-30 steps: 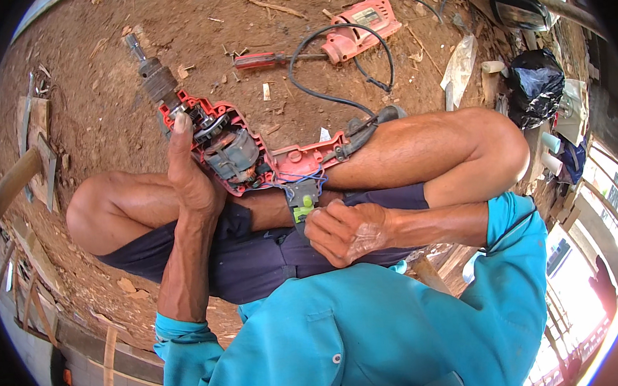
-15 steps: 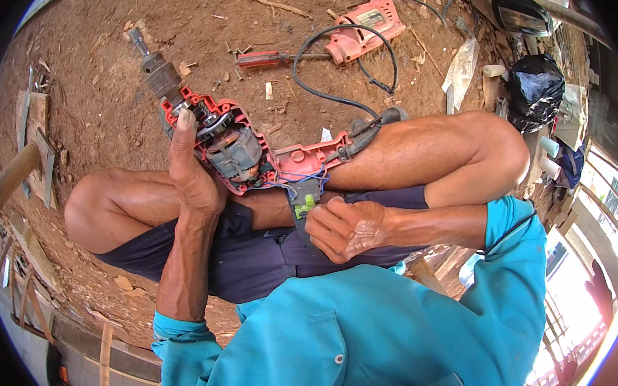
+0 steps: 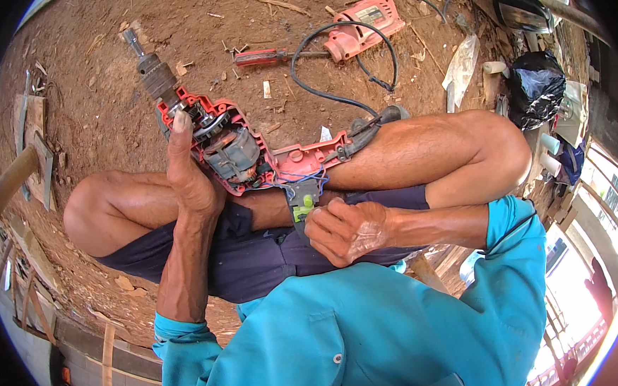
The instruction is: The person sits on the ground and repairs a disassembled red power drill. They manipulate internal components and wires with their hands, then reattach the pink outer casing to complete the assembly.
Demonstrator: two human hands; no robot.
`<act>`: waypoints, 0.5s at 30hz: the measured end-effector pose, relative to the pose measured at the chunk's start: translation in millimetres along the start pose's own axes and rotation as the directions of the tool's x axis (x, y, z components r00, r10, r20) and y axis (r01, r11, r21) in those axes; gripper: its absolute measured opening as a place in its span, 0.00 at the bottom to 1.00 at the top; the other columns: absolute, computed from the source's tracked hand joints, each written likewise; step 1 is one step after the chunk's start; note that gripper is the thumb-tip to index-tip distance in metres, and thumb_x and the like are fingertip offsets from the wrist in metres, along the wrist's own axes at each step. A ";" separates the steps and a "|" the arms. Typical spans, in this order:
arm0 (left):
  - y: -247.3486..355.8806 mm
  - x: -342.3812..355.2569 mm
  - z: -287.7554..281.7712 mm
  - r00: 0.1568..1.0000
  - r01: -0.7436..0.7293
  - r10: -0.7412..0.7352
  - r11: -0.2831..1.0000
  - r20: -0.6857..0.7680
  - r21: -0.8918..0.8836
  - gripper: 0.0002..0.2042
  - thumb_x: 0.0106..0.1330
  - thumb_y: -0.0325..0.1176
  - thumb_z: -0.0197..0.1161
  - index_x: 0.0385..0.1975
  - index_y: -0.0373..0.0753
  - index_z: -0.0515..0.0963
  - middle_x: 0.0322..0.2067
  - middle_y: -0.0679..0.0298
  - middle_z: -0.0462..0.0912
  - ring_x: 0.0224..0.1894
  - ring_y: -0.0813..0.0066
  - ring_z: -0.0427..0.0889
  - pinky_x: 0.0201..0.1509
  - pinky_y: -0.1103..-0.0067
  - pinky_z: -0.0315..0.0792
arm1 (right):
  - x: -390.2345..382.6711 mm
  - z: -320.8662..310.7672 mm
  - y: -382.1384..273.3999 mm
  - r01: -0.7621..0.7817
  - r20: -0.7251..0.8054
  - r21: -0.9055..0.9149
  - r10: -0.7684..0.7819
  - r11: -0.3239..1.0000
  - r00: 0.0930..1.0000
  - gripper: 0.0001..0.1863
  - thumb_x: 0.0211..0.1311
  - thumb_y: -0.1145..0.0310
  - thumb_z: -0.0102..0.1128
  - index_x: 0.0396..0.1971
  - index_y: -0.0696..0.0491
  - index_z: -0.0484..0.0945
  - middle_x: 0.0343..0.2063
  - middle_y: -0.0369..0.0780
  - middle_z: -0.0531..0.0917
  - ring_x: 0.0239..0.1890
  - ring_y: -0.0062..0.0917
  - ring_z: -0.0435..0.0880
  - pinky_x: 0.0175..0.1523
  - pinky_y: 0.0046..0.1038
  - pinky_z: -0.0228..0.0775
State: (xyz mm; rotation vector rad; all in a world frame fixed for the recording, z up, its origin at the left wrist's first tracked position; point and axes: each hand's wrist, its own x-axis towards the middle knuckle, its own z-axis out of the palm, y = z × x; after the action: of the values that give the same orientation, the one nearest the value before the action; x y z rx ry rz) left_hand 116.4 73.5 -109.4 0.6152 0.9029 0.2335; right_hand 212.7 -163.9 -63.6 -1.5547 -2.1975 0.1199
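Across my folded legs lies an opened drill (image 3: pixel 273 168). Its red half-shell bares the motor (image 3: pixel 232 155), the gears and blue wires, and a dark chuck (image 3: pixel 159 76) with a metal bit points up and left. My left hand (image 3: pixel 194 168) is closed around the drill's body, thumb pressed by the gears; its other fingers are hidden underneath. A grey trigger switch (image 3: pixel 303 190) with a lime-green part hangs from the wires below the handle. My right hand (image 3: pixel 348 229) is closed with its fingertips at that switch, partly hiding its lower end.
On the dirt ahead lie a second pinkish-red drill (image 3: pixel 366 30), a red-handled screwdriver (image 3: pixel 262 57) and a looping black cord (image 3: pixel 294 66). Wood pieces (image 3: pixel 33 132) are at the left. A black plastic bag (image 3: pixel 537 87) and a mirror (image 3: pixel 522 10) sit at the right.
The switch's lime-green part shows a little more and slightly lower beside my right fingertips. Both hands and the drill stay almost in place.
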 end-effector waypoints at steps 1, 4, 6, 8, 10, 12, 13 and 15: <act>-0.6 0.1 -1.3 1.000 -0.004 0.004 1.000 0.000 0.000 0.28 0.77 0.59 0.50 0.54 0.36 0.75 0.41 0.55 0.86 0.38 0.63 0.87 0.44 0.65 0.85 | 0.5 -0.5 -1.4 -0.016 -0.002 0.011 0.016 1.000 1.000 0.12 0.49 0.62 0.61 0.17 0.55 0.77 0.23 0.37 0.72 0.25 0.25 0.69 0.28 0.30 0.54; -0.9 2.0 -2.2 1.000 -0.007 0.007 1.000 0.018 0.000 0.29 0.77 0.59 0.49 0.54 0.35 0.75 0.41 0.54 0.86 0.38 0.63 0.87 0.44 0.66 0.85 | 1.3 -3.0 -7.8 -0.042 -0.003 0.007 0.042 0.999 0.999 0.12 0.48 0.63 0.62 0.18 0.57 0.78 0.24 0.37 0.73 0.26 0.26 0.70 0.28 0.30 0.54; 0.0 1.6 -1.1 0.999 -0.001 0.002 1.000 0.032 -0.014 0.29 0.77 0.59 0.48 0.55 0.35 0.74 0.42 0.53 0.86 0.38 0.62 0.87 0.44 0.65 0.85 | 1.6 -7.9 -8.8 -0.006 0.015 -0.030 0.006 1.000 1.000 0.12 0.48 0.64 0.62 0.20 0.59 0.80 0.25 0.38 0.74 0.27 0.26 0.71 0.28 0.30 0.54; 2.6 0.7 4.9 0.999 -0.023 0.022 0.999 0.040 0.028 0.30 0.77 0.59 0.48 0.55 0.34 0.75 0.42 0.53 0.86 0.39 0.62 0.87 0.45 0.65 0.85 | 4.1 -9.3 -7.7 -0.011 -0.036 -0.081 0.008 0.997 0.999 0.13 0.48 0.64 0.62 0.22 0.60 0.82 0.26 0.39 0.76 0.28 0.27 0.73 0.28 0.30 0.54; 2.5 -0.4 7.4 0.999 -0.030 0.028 0.999 0.039 0.043 0.30 0.77 0.60 0.48 0.55 0.34 0.75 0.43 0.52 0.85 0.40 0.62 0.87 0.46 0.65 0.84 | 7.2 -12.5 -5.4 -0.019 -0.062 -0.117 0.012 0.993 0.998 0.14 0.48 0.64 0.62 0.24 0.62 0.83 0.28 0.40 0.77 0.29 0.28 0.74 0.29 0.30 0.55; 3.2 0.1 3.4 0.999 -0.022 0.021 0.999 0.030 0.033 0.31 0.77 0.61 0.49 0.55 0.33 0.75 0.43 0.52 0.85 0.40 0.61 0.87 0.47 0.64 0.84 | 10.0 -19.0 -1.9 -0.027 -0.064 -0.142 0.018 0.990 0.998 0.15 0.48 0.64 0.62 0.26 0.63 0.84 0.29 0.41 0.78 0.30 0.29 0.75 0.29 0.30 0.56; 2.8 0.5 -0.5 0.999 -0.018 0.017 0.999 0.042 0.037 0.32 0.76 0.61 0.50 0.56 0.34 0.76 0.43 0.53 0.85 0.42 0.61 0.86 0.48 0.63 0.84 | 11.8 -19.0 -0.9 -0.064 -0.097 -0.133 0.051 0.989 0.994 0.15 0.49 0.63 0.62 0.26 0.62 0.84 0.29 0.40 0.78 0.31 0.29 0.76 0.29 0.30 0.57; 2.0 4.8 -2.5 0.995 -0.018 0.017 1.000 0.095 0.012 0.31 0.77 0.61 0.50 0.56 0.34 0.76 0.44 0.53 0.85 0.43 0.60 0.86 0.50 0.62 0.83 | 15.0 -18.7 2.2 -0.143 -0.161 -0.124 0.123 0.982 0.979 0.14 0.50 0.63 0.62 0.24 0.60 0.84 0.29 0.40 0.78 0.32 0.29 0.76 0.30 0.30 0.59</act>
State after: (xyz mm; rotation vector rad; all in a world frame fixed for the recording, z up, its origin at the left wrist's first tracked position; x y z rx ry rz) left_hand 117.5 78.2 -112.6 0.6410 0.8079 0.2126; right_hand 218.0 -152.8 -43.0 -1.7244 -2.0184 -0.1071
